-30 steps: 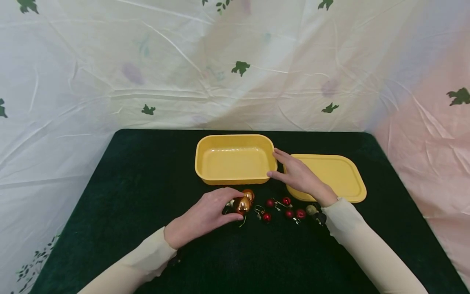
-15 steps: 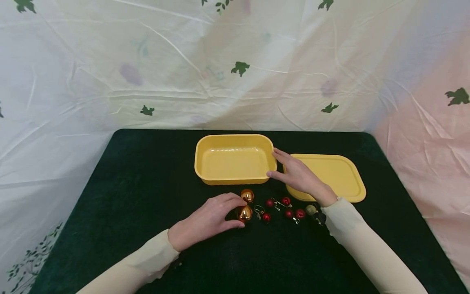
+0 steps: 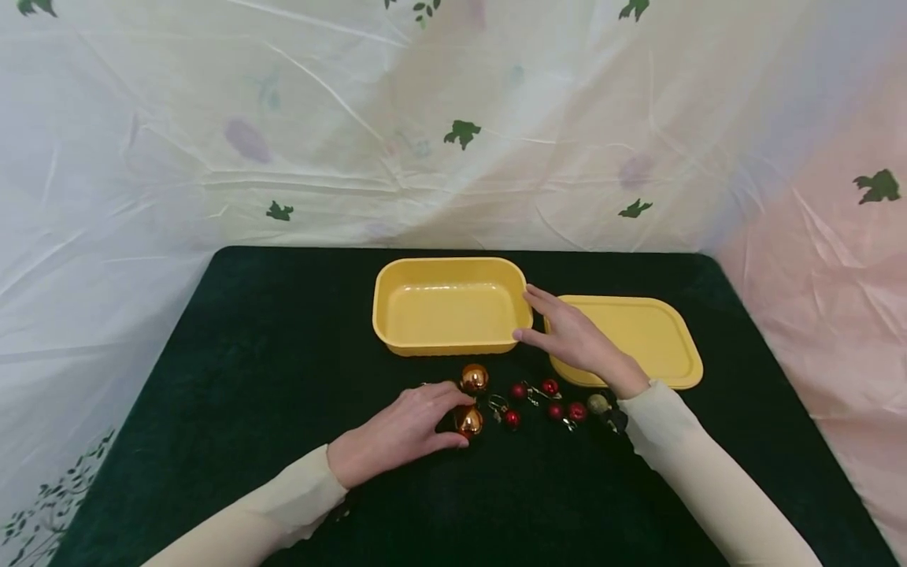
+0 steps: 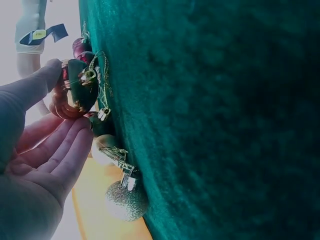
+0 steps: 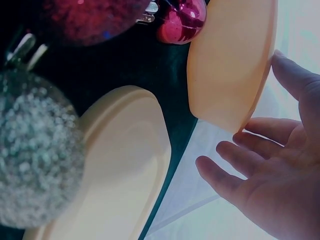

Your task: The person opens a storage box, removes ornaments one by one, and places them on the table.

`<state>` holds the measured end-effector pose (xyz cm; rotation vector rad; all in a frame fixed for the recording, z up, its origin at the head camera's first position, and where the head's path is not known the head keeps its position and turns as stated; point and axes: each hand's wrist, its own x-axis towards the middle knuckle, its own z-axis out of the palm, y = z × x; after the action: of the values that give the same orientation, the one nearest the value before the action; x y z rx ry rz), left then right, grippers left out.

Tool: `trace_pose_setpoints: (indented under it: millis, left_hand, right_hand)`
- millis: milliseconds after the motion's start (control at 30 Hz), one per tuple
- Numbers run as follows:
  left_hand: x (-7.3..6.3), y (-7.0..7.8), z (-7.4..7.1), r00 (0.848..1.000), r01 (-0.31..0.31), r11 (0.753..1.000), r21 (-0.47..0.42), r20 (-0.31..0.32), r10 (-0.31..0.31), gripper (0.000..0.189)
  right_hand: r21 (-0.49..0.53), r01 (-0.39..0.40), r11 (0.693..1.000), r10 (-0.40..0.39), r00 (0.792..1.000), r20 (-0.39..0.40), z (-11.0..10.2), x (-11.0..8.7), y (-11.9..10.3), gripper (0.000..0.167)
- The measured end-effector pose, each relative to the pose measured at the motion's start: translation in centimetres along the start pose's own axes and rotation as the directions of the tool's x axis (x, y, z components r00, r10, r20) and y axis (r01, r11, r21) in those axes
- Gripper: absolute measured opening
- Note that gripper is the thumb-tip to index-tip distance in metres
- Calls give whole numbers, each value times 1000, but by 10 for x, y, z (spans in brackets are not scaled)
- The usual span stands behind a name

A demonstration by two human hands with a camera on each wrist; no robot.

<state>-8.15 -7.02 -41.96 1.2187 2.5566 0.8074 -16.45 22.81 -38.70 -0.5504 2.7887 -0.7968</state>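
Observation:
In the head view my left hand (image 3: 400, 429) has thumb and fingertips on either side of a shiny gold Christmas ball (image 3: 469, 421). The left wrist view shows the gold Christmas ball (image 4: 75, 90) pinched between them, its gold cord loop hanging loose. A second gold Christmas ball (image 3: 474, 379) lies just beyond it. My right hand (image 3: 574, 335), fingers extended, touches the right rim of an open yellow box (image 3: 453, 349). A silver glitter ball (image 4: 126, 201) and a paler ball (image 4: 104, 149) lie below my left fingers, largely hidden in the head view.
Several small red balls (image 3: 577, 412) lie in a loose group before the box. A glittery pale ball (image 3: 598, 404) sits by my right wrist. The yellow lid (image 3: 655, 339) lies flat right of the box on the dark green tablecloth (image 3: 283, 339).
My left hand has drawn one gold ball toward me, leaving a gap to the second gold ball. My right hand has stayed at the box rim.

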Motion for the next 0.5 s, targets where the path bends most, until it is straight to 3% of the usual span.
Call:
trace_pose_setpoints:
  millis: [267,500]
  left_hand:
    - [-3,-2,3,1000,25,999,41,18,-25,44]
    - [-7,0,0,1000,27,998,52,-7,-27,57]
  right_hand:
    - [-5,8,1000,-8,1000,9,1,2,0,84]
    - [-24,-7,1000,7,1000,12,-1,0,-1,84]
